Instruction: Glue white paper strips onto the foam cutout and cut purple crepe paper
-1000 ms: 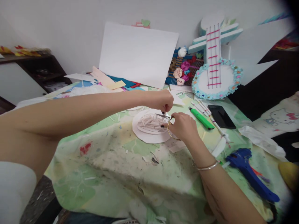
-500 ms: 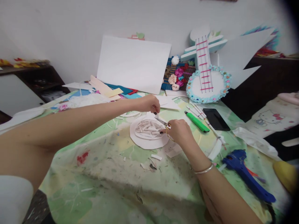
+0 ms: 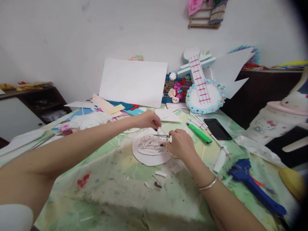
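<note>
My left hand (image 3: 149, 120) is closed in a pinch on a thin white paper strip (image 3: 160, 130), partly hidden by the fingers. Just to its right, my right hand (image 3: 181, 142) grips small scissors (image 3: 161, 136) with gold-coloured handles. Their blades point left, close under the left fingertips and beside the strip. Below both hands lies a round white disc (image 3: 139, 158) with a raised oval ring on it. Many short cut white paper pieces (image 3: 150, 143) are heaped inside that ring.
A green utility knife (image 3: 199, 132), a black phone (image 3: 218, 129) and a blue glue gun (image 3: 255, 186) lie to the right. A white board (image 3: 133, 82) and a banjo-shaped craft (image 3: 204, 96) lean at the back. Coloured paper (image 3: 106, 104) is piled at back left; scraps (image 3: 160, 174) lie in front.
The view has tilted upward, showing more wall. The scissors have turned from slanting to nearly level under the left fingertips. Both hands keep their hold above the disc.
</note>
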`<control>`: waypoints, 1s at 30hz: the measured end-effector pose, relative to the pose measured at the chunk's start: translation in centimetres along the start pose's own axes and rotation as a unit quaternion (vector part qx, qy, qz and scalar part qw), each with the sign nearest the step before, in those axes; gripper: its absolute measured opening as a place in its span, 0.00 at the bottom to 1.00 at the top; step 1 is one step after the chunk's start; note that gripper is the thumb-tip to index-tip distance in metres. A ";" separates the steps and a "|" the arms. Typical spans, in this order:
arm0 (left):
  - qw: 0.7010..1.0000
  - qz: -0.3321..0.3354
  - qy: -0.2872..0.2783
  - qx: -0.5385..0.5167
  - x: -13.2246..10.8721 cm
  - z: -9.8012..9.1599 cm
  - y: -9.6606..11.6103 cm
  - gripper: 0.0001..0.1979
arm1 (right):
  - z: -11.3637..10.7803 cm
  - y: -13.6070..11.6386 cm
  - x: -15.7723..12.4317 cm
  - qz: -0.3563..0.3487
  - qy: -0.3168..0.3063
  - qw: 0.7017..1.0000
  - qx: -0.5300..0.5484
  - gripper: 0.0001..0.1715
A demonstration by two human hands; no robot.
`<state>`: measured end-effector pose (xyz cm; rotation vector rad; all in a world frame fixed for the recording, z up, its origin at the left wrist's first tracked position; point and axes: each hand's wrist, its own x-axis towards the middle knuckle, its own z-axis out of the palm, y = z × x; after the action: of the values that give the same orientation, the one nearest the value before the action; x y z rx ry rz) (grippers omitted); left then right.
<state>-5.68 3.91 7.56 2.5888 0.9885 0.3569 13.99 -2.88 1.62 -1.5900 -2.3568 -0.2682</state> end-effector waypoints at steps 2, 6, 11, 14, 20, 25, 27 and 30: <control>1.000 0.027 -0.001 0.015 0.4 0.6 0.7 0.07 | 0.1 -0.1 0.0 0.005 -0.009 1.000 0.001 0.23; 0.996 0.065 0.024 0.046 1.0 1.7 1.1 0.08 | 0.2 -0.1 0.0 0.017 -0.046 0.999 0.002 0.21; 0.994 0.081 0.045 0.058 1.1 1.8 0.8 0.09 | 0.3 -0.1 0.2 0.020 -0.066 0.998 -0.001 0.19; 0.996 0.063 0.050 0.030 1.0 1.8 0.5 0.08 | 0.2 -0.1 0.3 0.023 -0.077 0.997 0.005 0.19; 0.995 -0.007 0.087 -0.046 0.3 2.2 0.3 0.06 | 0.3 0.0 0.5 0.029 -0.093 0.995 0.025 0.19; 0.978 -0.098 0.135 -0.126 -0.8 2.6 -0.5 0.01 | 0.7 0.2 0.5 0.030 -0.107 0.993 0.040 0.20; 0.965 -0.131 0.165 -0.156 -1.3 2.9 -1.3 0.04 | 0.7 0.3 0.6 0.040 -0.113 0.992 0.038 0.21; 0.937 -0.176 0.224 -0.203 -2.1 3.8 -2.7 0.06 | 0.6 0.7 0.8 0.064 -0.097 0.993 0.028 0.23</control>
<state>-7.50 3.53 2.78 1.9471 1.3336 0.9669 14.24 -1.76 1.34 -1.8037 -2.3642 -0.0190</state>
